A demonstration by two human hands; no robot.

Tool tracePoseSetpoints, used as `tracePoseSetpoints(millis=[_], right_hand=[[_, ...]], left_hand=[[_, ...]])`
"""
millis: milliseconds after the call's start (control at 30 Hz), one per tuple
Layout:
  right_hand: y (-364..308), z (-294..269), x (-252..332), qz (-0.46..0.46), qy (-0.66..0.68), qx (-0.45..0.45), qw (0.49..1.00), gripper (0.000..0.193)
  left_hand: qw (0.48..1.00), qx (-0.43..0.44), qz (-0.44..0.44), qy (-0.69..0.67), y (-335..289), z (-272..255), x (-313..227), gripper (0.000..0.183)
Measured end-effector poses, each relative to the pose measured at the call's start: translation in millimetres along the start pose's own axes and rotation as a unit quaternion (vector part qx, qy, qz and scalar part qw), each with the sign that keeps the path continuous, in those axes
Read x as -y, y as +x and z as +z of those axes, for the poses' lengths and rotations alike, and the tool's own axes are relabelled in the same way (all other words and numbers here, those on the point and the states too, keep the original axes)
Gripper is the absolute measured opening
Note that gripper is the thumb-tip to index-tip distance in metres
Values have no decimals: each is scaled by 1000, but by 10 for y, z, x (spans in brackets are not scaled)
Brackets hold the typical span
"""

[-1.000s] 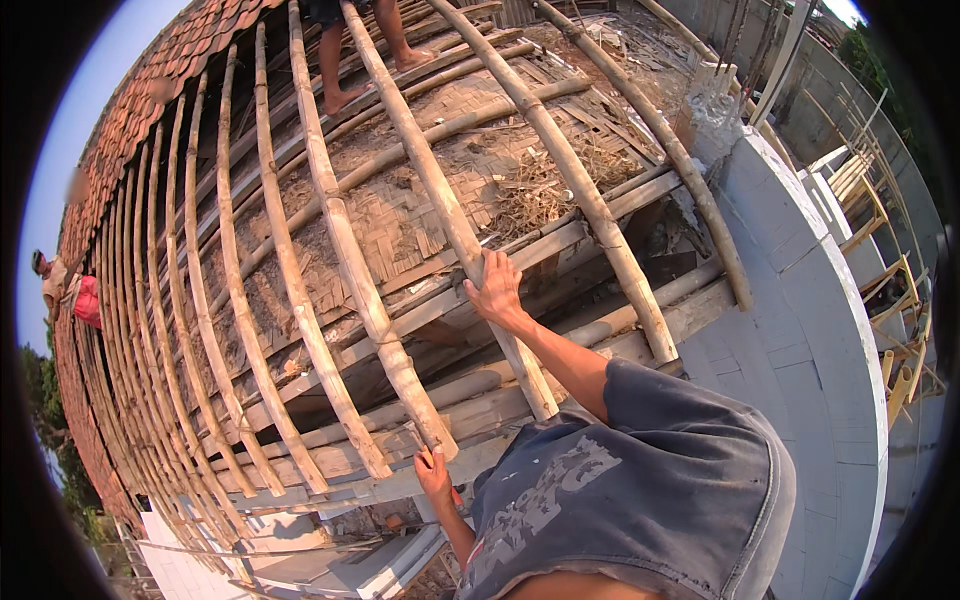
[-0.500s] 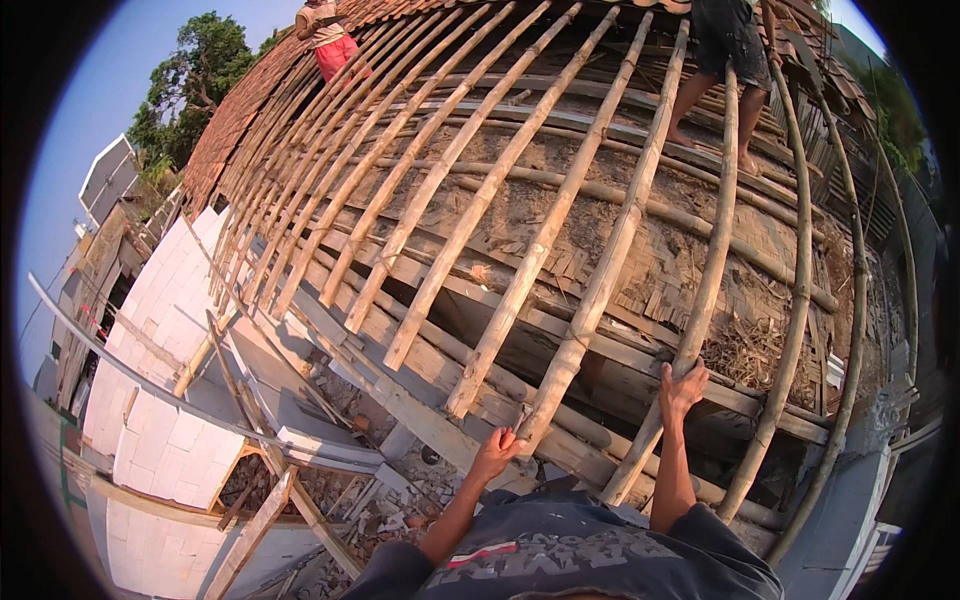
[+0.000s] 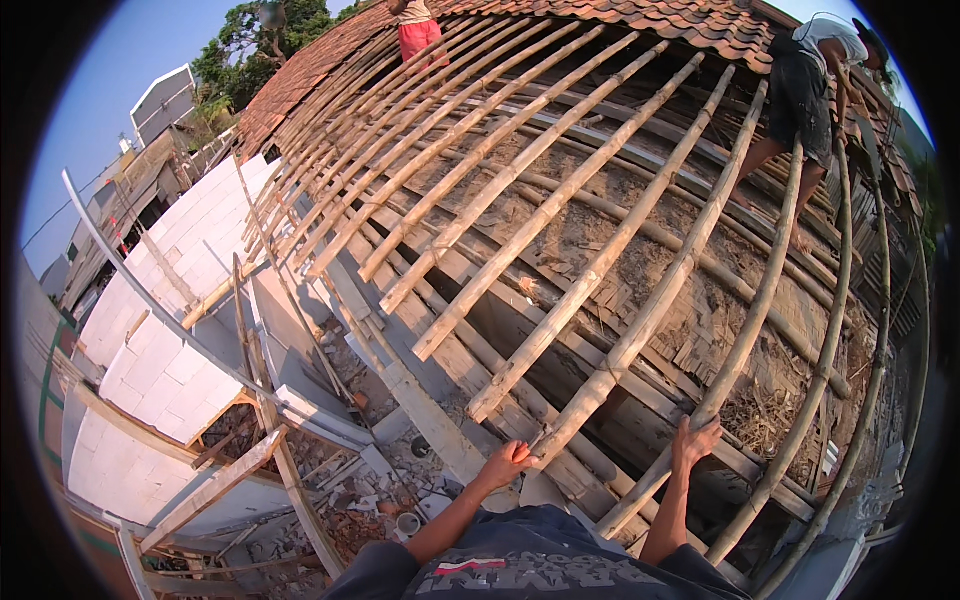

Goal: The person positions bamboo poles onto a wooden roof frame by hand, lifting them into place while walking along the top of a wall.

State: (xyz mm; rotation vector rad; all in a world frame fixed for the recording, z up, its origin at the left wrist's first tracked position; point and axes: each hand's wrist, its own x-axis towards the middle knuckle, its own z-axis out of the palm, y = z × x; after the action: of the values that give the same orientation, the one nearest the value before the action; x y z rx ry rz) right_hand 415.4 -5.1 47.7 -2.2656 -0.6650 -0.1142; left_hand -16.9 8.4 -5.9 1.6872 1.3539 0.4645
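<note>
My right hand is wrapped round the lower part of a bamboo pole that slopes up the roof. My left hand is closed, its fingers up against the cut lower end of the neighbouring bamboo pole. Whatever may be inside those fingers is too small to make out. Farther left, another bamboo pole runs parallel, its end free. A co-worker in dark shorts bends over the poles at the upper right.
Clay tiles cover the roof's top. Under the poles lie wooden beams and old matting, with dark gaps between. At lower left are white block walls, rubble and a slanted timber. Another person in red stands far up.
The view has swung left, so the roof sits farther right. The co-worker at upper right now shows bent over. Both hands keep their places at the same two poles.
</note>
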Motion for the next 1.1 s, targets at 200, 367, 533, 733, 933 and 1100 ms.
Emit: tracePoseSetpoints(millis=[200,367,533,733,933,1100], right_hand=[[39,-33,-13,-13,-25,0,1000,83],[3,-16,-40,-30,-8,0,1000,83],[-69,14,124,-46,35,2,998,85],[-11,-24,100,-32,29,-17,999,84],[-13,-62,89,-21,8,-27,999,82],[-22,-20,21,-10,14,-25,1000,84]], left_hand=[[999,14,8,-34,-20,-60,-131,68],[999,13,0,-52,-32,-57,-73,68],[999,16,-32,-36,-70,-174,-121,75],[999,6,-12,-37,21,-94,-146,73],[999,37,-3,-9,86,-90,-87,75],[999,30,-2,14,86,-94,-99,69]])
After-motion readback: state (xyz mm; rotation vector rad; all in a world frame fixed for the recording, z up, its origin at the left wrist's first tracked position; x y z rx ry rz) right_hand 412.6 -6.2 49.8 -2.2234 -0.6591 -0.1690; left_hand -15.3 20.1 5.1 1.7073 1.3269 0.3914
